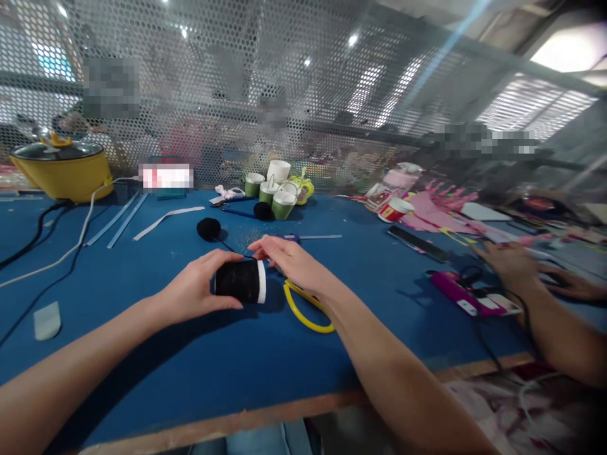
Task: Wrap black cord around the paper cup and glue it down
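Note:
My left hand (192,291) is wrapped round a paper cup (240,281) covered in black yarn, held on its side just above the blue table (142,354); its white rim faces right. My right hand (289,259) reaches over the cup's rim end with fingers pinched on a thin black yarn strand that runs back to a black yarn ball (208,228). A yellow loop handle (306,309) lies on the table under my right wrist.
Green-wrapped cups (275,193) stand at the back by the mesh wall. A yellow cooker (61,167) with cables sits far left. Another person's hands (516,262) work at right among pink items and a magenta tool (467,297). White strips lie left of centre.

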`<action>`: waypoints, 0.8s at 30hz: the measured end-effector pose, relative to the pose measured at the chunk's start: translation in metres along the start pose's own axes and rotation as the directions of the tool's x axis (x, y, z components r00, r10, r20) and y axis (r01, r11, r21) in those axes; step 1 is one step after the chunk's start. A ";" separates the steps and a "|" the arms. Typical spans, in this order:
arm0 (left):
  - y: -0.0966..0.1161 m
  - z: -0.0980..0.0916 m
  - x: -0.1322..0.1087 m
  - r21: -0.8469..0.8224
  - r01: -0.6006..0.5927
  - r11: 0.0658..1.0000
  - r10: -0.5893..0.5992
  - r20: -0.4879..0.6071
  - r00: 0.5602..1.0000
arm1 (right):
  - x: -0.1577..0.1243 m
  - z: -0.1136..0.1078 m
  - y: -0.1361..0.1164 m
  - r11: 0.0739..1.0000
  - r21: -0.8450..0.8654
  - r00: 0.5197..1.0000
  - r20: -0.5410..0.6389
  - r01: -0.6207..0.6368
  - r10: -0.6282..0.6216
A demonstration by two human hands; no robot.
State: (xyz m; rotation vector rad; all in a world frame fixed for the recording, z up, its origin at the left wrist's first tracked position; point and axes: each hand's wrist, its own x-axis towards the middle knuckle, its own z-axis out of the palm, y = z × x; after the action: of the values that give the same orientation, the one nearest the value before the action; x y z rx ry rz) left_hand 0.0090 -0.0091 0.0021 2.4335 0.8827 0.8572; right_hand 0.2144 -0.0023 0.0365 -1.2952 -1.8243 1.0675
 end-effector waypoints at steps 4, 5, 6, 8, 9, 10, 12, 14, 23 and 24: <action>0.002 0.002 -0.002 0.029 -0.033 0.999 0.031 0.063 0.998 | 0.000 0.001 0.002 0.996 0.038 0.984 0.163 -0.082 0.075; 0.003 0.002 -0.002 0.033 -0.038 0.999 0.036 0.076 0.996 | 0.000 0.001 0.002 0.993 0.049 0.980 0.173 -0.104 0.094; 0.003 0.002 -0.003 0.038 -0.046 0.998 0.042 0.087 0.995 | 0.001 0.002 0.002 0.990 0.062 0.979 0.171 -0.123 0.111; 0.005 0.002 -0.003 0.048 -0.060 0.997 0.054 0.107 0.993 | 0.002 0.003 0.002 0.984 0.099 0.979 0.157 -0.149 0.133; 0.005 0.002 -0.004 0.056 -0.062 0.997 0.055 0.114 0.992 | 0.002 0.004 0.002 0.980 0.123 0.979 0.154 -0.157 0.137; 0.005 0.002 -0.004 0.065 -0.062 0.996 0.054 0.120 0.991 | 0.003 0.004 0.002 0.975 0.152 0.979 0.148 -0.159 0.137; 0.006 0.003 -0.005 0.082 -0.057 0.995 0.046 0.128 0.991 | 0.004 0.006 0.001 0.962 0.226 0.983 0.135 -0.155 0.127; 0.007 0.004 -0.005 0.087 -0.056 0.995 0.042 0.150 0.988 | 0.006 0.007 -0.001 0.945 0.291 0.985 0.127 -0.149 0.116; 0.014 0.002 -0.004 0.078 -0.049 0.996 0.030 0.231 0.973 | 0.035 0.014 -0.003 0.988 0.065 0.985 0.114 -0.139 0.131; 0.014 0.002 -0.004 0.081 -0.048 0.996 0.028 0.228 0.973 | 0.039 0.007 -0.001 0.989 -0.014 0.987 0.062 -0.149 0.149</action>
State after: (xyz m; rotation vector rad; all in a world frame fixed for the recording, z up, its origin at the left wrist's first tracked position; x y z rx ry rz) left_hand 0.0138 -0.0223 0.0065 2.5663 0.8040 0.5484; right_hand 0.1962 0.0331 0.0358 -1.4372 -1.8021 1.1927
